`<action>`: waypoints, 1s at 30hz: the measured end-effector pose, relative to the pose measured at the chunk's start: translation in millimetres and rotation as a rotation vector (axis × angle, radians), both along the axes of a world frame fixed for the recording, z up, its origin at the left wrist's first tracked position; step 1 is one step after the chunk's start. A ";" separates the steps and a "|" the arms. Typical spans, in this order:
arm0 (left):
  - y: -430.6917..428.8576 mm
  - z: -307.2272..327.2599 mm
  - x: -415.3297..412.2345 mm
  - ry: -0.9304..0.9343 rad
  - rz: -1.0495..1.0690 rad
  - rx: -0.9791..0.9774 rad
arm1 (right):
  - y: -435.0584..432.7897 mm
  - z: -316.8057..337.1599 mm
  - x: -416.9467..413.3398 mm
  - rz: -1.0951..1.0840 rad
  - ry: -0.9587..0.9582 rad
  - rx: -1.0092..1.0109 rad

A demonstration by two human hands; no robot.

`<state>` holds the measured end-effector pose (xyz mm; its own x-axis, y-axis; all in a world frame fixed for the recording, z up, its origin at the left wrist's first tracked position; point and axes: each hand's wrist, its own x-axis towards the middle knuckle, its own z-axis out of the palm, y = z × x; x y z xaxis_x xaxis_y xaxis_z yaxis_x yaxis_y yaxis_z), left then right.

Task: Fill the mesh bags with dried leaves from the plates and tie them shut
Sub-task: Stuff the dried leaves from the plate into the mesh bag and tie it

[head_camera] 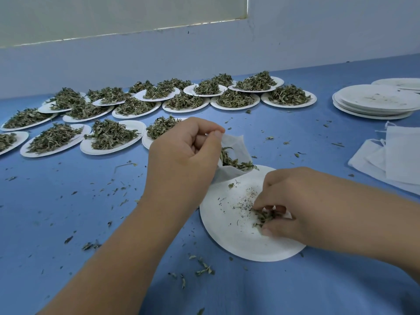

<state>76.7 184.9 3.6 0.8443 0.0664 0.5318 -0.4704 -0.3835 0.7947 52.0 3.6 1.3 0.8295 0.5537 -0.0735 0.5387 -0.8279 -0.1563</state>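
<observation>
A blue table fills most of the view and runs back to a pale wall. Across its far left side lie many white plates, crowded and overlapping, each heaped with dried leaves. At the far right stands a stack of emptied plates, and nearer along the right edge lies a pile of flat spare bags with thin strings.

In front of the person, right of centre, lies one plate, almost bare, with fine leaf dust on its middle.

The left hand is raised over this plate's far left edge. Its fingers are curled, and thumb and forefinger pinch the top edge of a white mesh bag. The bag hangs from that pinch with its mouth gaping to the right, and its lower end reaches the plate's far rim. It is partly filled; green leaves show inside and poke out at the mouth.

The right hand rests low on the plate's right half, well apart from the bag, its fingertips drawn together round a small clump of leaves that lies on the plate.

Loose crumbs of leaf are scattered over the table round both arms.
</observation>
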 end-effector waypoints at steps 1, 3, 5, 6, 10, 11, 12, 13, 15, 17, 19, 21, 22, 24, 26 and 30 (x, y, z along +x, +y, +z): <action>-0.2 0.0 0.0 -0.001 -0.001 0.000 | 1.8 -0.4 -0.5 0.000 -0.001 -0.014; -0.1 -0.3 0.3 -0.004 -0.006 -0.001 | 4.8 -1.7 -1.4 0.000 -0.012 -0.047; -0.1 -0.8 0.4 -0.006 -0.012 0.000 | 7.4 -2.2 -2.2 0.005 -0.020 -0.060; -0.2 -0.9 0.3 -0.007 -0.015 0.000 | 8.2 -1.9 -2.5 0.003 -0.012 -0.052; -0.1 -0.7 -0.4 -0.012 -0.018 0.003 | 8.5 -0.1 -2.1 0.020 0.003 -0.027; 0.0 -0.8 -0.2 -0.013 -0.019 0.003 | 8.7 0.5 -2.3 0.027 0.012 -0.028; -0.1 -1.1 -0.1 -0.013 -0.019 0.003 | 9.1 0.9 -2.7 0.032 0.020 -0.031; 0.0 -1.2 0.0 -0.016 -0.018 0.006 | 9.5 1.1 -3.2 0.043 0.019 -0.039; -0.2 -1.4 0.1 -0.031 -0.015 0.020 | 11.0 0.6 -3.5 0.071 -0.018 -0.061; -0.2 -1.6 0.7 -0.038 -0.017 0.024 | 11.9 -0.4 -3.7 0.082 -0.056 -0.063; 0.1 -2.0 1.6 -0.041 -0.014 0.021 | 11.8 0.0 -3.8 0.081 -0.071 -0.037; 0.7 -2.0 2.2 -0.048 -0.006 0.025 | 10.4 0.2 -4.5 0.088 -0.084 -0.008; 1.1 -2.1 2.7 -0.053 -0.003 0.031 | 9.5 -0.3 -4.5 0.090 -0.085 0.008; 3.0 -1.4 3.6 -0.083 0.016 0.063 | 8.7 -1.8 -4.0 0.083 -0.091 0.048; 5.8 -0.2 4.5 -0.133 0.047 0.106 | 6.9 -4.0 -2.2 0.082 -0.105 0.088; 11.5 1.3 5.4 -0.223 0.090 0.164 | -3.5 1.8 3.2 0.062 0.022 0.303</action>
